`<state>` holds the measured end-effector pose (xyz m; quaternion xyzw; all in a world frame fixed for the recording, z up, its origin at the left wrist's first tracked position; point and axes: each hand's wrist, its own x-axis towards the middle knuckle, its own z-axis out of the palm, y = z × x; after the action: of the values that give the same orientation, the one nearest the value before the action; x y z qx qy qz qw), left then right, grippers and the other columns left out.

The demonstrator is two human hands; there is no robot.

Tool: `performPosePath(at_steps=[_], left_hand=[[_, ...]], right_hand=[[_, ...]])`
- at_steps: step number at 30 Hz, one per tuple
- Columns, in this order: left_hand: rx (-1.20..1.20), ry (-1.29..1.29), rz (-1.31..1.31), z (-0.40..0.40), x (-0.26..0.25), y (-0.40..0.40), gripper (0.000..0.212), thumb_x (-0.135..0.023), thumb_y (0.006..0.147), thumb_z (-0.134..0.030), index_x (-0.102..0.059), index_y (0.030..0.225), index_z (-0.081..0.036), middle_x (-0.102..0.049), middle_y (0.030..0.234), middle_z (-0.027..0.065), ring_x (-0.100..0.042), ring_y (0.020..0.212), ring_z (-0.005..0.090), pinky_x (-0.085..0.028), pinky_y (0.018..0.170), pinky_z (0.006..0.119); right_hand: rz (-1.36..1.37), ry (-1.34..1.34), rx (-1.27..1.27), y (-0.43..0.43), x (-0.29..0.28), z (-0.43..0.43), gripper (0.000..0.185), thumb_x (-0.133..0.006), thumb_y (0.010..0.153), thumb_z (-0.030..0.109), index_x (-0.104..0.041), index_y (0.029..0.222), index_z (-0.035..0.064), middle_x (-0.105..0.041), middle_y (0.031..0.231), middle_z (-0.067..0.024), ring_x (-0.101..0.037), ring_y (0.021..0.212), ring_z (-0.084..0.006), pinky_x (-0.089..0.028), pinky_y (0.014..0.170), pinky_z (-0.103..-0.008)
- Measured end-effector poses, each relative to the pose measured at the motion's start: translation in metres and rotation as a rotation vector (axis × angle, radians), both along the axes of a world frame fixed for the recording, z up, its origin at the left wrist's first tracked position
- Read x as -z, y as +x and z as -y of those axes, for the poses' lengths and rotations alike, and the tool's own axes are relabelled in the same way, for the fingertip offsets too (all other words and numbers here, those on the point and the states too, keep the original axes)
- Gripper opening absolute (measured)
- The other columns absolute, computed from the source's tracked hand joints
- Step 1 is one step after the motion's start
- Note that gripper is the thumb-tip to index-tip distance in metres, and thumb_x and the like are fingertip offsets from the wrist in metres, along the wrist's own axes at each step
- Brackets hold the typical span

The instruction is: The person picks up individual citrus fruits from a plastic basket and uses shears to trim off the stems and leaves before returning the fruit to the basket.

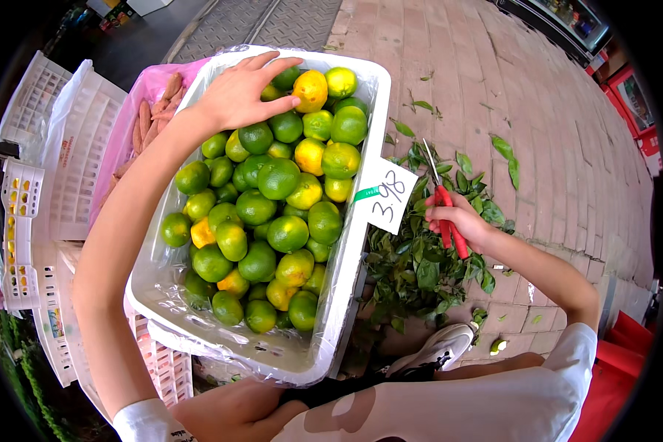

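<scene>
A white plastic crate [378,94] lined with clear film holds many green and yellow citrus fruits [279,178]. My left hand [248,88] lies over the fruit at the crate's far left corner, fingers spread. Its thumb tip meets a yellow-orange citrus fruit [310,88]; whether the palm rests on fruit is hidden. To the right of the crate, my right hand [461,221] grips scissors [446,215] by their red handles, blades pointing away from me. Below them, a heap of cut green leaves [414,271] covers the ground. A white card [389,196] with handwriting hangs on the crate's right rim.
At the left, a pink bag [138,88] holds brown root vegetables [145,124], beside white plastic baskets [83,160]. Loose leaves [505,152] dot the brick paving [552,138]. My shoe [433,345] stands near the leaf heap. Red fabric [613,375] shows at lower right.
</scene>
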<state>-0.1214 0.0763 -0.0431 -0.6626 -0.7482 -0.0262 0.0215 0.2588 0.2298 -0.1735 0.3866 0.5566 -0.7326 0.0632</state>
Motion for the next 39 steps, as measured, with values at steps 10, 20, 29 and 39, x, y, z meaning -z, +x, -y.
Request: performPosePath(at_steps=[10,20,29,39], left_hand=[[-0.009,0.113,0.540,0.018,0.027,-0.011,0.064,-0.075,0.074,-0.036,-0.056,0.125,-0.004,-0.055,0.128,0.0172,-0.052,0.119,0.0316,-0.043,0.103,0.042],[-0.108,-0.097,0.829,0.055,0.002,0.005,0.030,-0.061,0.093,-0.017,-0.056,0.120,-0.005,-0.063,0.094,0.0029,-0.057,0.093,0.0115,-0.044,0.086,0.028],[-0.188,-0.275,-0.280,0.038,-0.021,0.036,0.040,-0.052,0.095,-0.026,-0.053,0.133,-0.012,-0.062,0.122,0.0184,-0.060,0.109,0.0381,-0.048,0.093,0.046],[-0.053,-0.297,0.795,0.084,-0.026,0.061,0.055,-0.052,0.094,-0.015,-0.040,0.147,-0.018,-0.048,0.146,0.0106,-0.065,0.101,0.0175,-0.051,0.089,0.038]], right_hand=[[0.031,0.054,-0.113,0.004,-0.002,0.000,0.038,-0.068,0.085,0.017,-0.051,0.114,0.0000,-0.059,0.091,-0.0048,-0.059,0.078,-0.0124,-0.049,0.072,-0.0272],[0.021,-0.016,-0.103,-0.015,0.005,0.005,0.039,-0.067,0.083,0.019,-0.051,0.114,0.0000,-0.059,0.089,-0.0050,-0.060,0.078,-0.0123,-0.049,0.068,-0.0272],[0.060,-0.030,-0.092,-0.002,0.018,-0.003,0.040,-0.068,0.084,0.021,-0.050,0.115,0.0018,-0.059,0.089,-0.0038,-0.059,0.079,-0.0121,-0.049,0.057,-0.0282],[0.046,-0.020,-0.148,-0.002,0.011,0.002,0.038,-0.067,0.085,0.019,-0.050,0.114,0.0019,-0.059,0.088,-0.0035,-0.059,0.076,-0.0118,-0.048,0.057,-0.0281]])
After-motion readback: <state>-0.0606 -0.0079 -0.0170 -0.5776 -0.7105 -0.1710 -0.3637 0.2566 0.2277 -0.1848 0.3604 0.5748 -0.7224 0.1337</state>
